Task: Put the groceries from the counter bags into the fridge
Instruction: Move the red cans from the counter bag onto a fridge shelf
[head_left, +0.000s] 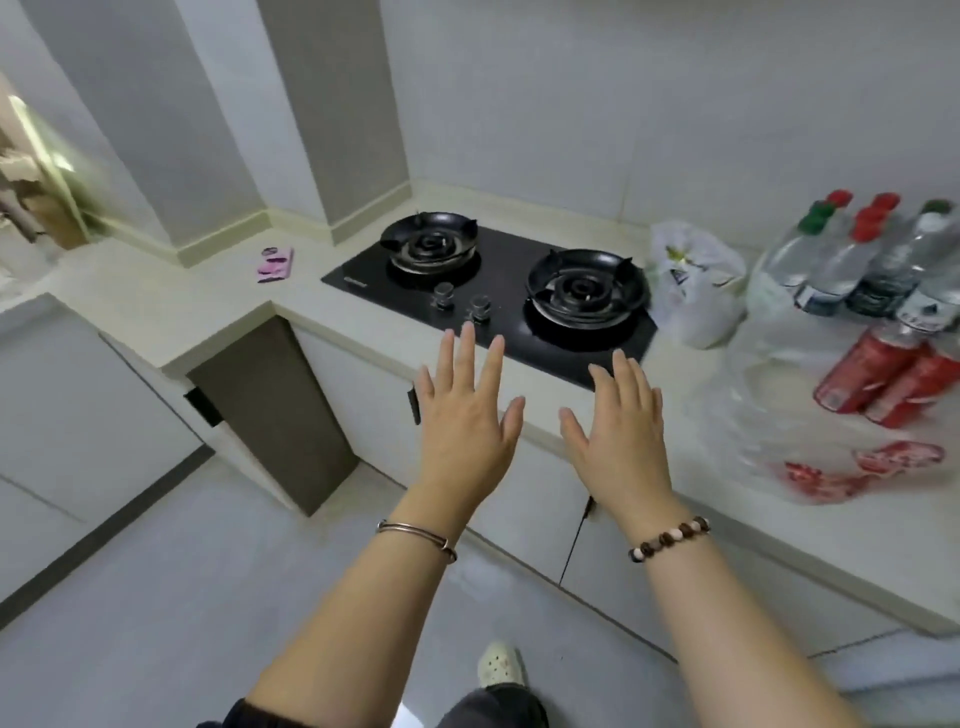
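My left hand (467, 410) and my right hand (621, 421) are stretched out flat in front of me, fingers apart, holding nothing, above the counter's front edge. To the right on the pale counter (810, 525) lie red soda cans (878, 382) on a clear plastic bag (769, 415). Behind them stand several water bottles (852, 260) with red and green caps. A tied white plastic bag (693, 283) sits beside the stove. No fridge is visible.
A black two-burner gas stove (498, 291) is set into the counter just beyond my hands. A pink packet (275, 265) lies on the counter to the left. White cabinet doors (519, 499) run below, and grey floor (182, 597) lies to the left.
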